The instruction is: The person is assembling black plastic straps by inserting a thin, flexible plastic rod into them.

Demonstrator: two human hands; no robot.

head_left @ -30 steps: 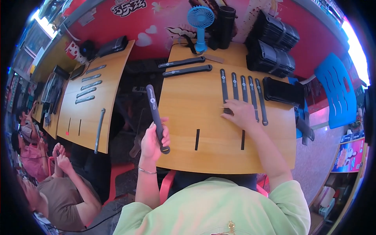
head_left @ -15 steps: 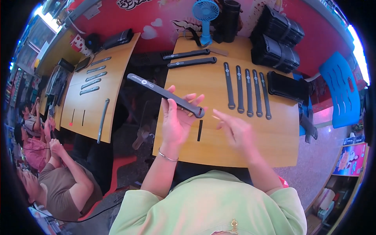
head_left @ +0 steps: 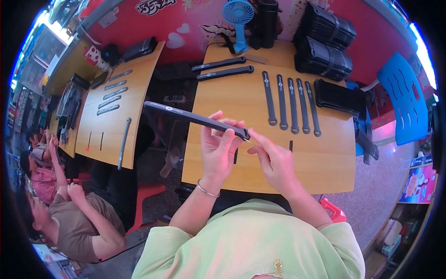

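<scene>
A long black strap (head_left: 186, 114) with a white print and a slotted end is held over the table's near left part. My left hand (head_left: 219, 148) is closed round it near the slotted end, thumb on top, and its far end points left. My right hand (head_left: 275, 162) meets that slotted end with the thumb and forefinger pinched. A thin pale sliver shows by these fingertips, too small to name. Several similar straps (head_left: 292, 104) lie side by side on the wooden table (head_left: 218, 179), and two more straps (head_left: 225, 73) lie at its far left.
Strapped black bundles (head_left: 323, 58) and a black pouch (head_left: 339, 98) are at the right back. A blue fan (head_left: 239, 23) and a black cylinder (head_left: 266, 23) stand by the wall. A second table (head_left: 111, 139) with straps is at left, beside a seated person (head_left: 79, 218). A blue chair (head_left: 405, 104) stands right.
My right hand has moved left and up to the strap's slotted end, fingers now pinched. My left hand has shifted slightly right and wraps the strap more closely.
</scene>
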